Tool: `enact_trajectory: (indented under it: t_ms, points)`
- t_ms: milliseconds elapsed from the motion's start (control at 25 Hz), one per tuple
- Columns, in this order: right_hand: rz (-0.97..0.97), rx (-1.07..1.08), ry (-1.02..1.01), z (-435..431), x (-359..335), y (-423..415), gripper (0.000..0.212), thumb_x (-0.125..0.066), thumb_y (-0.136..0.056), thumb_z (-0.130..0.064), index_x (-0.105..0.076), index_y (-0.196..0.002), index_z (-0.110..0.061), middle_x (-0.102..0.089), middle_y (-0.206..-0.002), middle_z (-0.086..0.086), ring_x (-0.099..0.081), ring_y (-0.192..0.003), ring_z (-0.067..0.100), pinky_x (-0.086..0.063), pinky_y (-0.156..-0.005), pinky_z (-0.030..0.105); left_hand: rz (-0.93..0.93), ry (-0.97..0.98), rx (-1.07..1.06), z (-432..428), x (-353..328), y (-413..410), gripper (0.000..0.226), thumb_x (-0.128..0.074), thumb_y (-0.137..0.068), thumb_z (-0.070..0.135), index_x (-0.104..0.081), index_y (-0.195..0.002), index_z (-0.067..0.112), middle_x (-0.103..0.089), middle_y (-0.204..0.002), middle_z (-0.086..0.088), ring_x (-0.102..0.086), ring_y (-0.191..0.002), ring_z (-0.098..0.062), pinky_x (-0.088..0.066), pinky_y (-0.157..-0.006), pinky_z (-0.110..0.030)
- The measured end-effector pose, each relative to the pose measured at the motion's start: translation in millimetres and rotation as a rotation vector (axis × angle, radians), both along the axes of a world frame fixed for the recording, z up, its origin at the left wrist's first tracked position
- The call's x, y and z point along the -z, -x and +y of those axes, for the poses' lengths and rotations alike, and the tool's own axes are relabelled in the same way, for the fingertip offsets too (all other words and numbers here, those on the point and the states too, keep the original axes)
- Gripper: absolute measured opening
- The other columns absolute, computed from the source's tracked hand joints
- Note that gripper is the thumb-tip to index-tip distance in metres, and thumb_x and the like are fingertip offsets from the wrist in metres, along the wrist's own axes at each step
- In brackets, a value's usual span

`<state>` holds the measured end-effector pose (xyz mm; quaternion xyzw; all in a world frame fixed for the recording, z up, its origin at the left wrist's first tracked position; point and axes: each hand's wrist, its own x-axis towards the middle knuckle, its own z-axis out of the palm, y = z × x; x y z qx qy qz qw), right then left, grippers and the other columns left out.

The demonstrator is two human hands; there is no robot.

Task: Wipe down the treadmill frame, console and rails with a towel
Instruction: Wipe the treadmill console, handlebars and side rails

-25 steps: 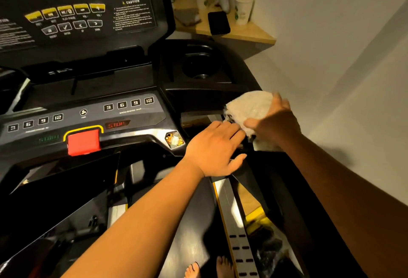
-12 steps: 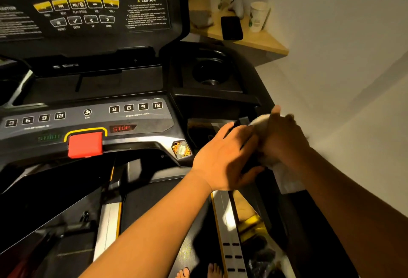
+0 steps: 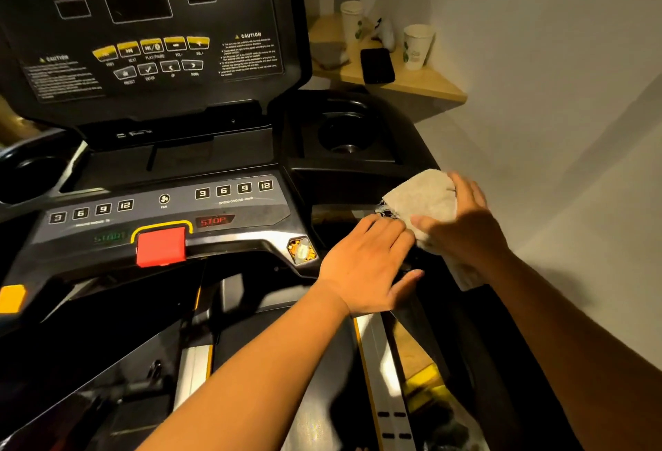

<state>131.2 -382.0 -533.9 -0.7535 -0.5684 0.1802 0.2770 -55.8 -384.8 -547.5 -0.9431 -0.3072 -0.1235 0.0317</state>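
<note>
A black treadmill console (image 3: 157, 56) with yellow buttons rises ahead, above a grey control strip (image 3: 168, 207) with a red stop key (image 3: 161, 246). My right hand (image 3: 462, 225) presses a crumpled white towel (image 3: 422, 199) onto the right handrail (image 3: 440, 293), just below the right cup holder (image 3: 344, 131). My left hand (image 3: 369, 264) lies flat on the same rail beside it, its fingertips touching the towel's edge. Part of the towel hangs down under my right wrist.
A wooden corner shelf (image 3: 404, 81) behind the treadmill holds two paper cups (image 3: 417, 45), a black phone (image 3: 376, 65) and small items. A white wall runs close along the right side. The belt and silver side rail (image 3: 379, 361) lie below.
My right hand slid the towel back up the rail toward the cup holder after a downward stroke. The head tilted up, showing more of the console. My left hand stayed on the rail.
</note>
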Motion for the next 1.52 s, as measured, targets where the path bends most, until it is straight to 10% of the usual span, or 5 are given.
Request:
enact_trajectory:
  t_ms: [200, 520, 1120, 1320, 1520]
  points:
    - [-0.219, 0.008, 0.197, -84.3, 17.2, -2.7, 0.092, -0.068, -0.073, -0.06, -0.021, -0.141, -0.02, -0.06, -0.11, 0.01, -0.061, -0.084, 0.022, -0.048, -0.066, 0.031, -0.114, -0.008, 0.052, -0.5, 2.5, -1.2, 0.044, -0.05, -0.091, 0.048, -0.06, -0.105, 0.007, -0.055, -0.1, -0.01, -0.05, -0.094, -0.03, -0.039, -0.092, -0.041]
    - [-0.167, -0.072, 0.123, -9.2, 13.2, 0.4, 0.083, -0.053, -0.083, -0.061, -0.02, -0.146, -0.019, -0.049, -0.13, 0.022, -0.057, -0.108, 0.04, -0.049, -0.084, 0.047, -0.248, 0.028, 0.089, 1.6, 4.6, -1.8, 0.045, -0.064, -0.085, 0.043, -0.064, -0.105, 0.003, -0.058, -0.102, -0.014, -0.052, -0.095, -0.032, -0.041, -0.09, -0.043]
    - [0.825, 0.283, 0.275, 27.4, 37.8, -52.2, 0.083, -0.053, -0.073, -0.079, -0.058, -0.128, -0.018, -0.062, -0.123, 0.008, -0.057, -0.11, 0.026, -0.039, -0.105, 0.04, -0.178, -0.024, 0.068, 0.8, 9.3, -3.5, 0.05, -0.059, -0.088, 0.045, -0.062, -0.112, 0.002, -0.059, -0.106, -0.015, -0.054, -0.098, -0.035, -0.037, -0.099, -0.047]
    - [0.332, 0.162, 0.289, -51.6, 18.6, -33.9, 0.084, -0.016, -0.086, -0.078, -0.037, -0.14, -0.018, -0.055, -0.127, 0.014, -0.054, -0.114, 0.036, -0.042, -0.096, 0.046, -0.139, -0.024, 0.043, 1.5, 5.7, -3.3, 0.051, -0.058, -0.086, 0.049, -0.062, -0.111, 0.005, -0.058, -0.108, -0.013, -0.053, -0.104, -0.033, -0.035, -0.103, -0.046]
    - [-0.278, 0.13, 0.132, -42.9, 25.7, 3.4, 0.081, -0.026, -0.084, -0.073, -0.031, -0.136, -0.012, -0.057, -0.097, 0.017, -0.06, -0.078, 0.032, -0.042, -0.064, 0.033, -0.109, -0.034, 0.057, 2.7, 4.4, -6.0, 0.048, -0.055, -0.087, 0.051, -0.062, -0.11, 0.009, -0.059, -0.108, -0.01, -0.052, -0.105, -0.031, -0.034, -0.103, -0.044]
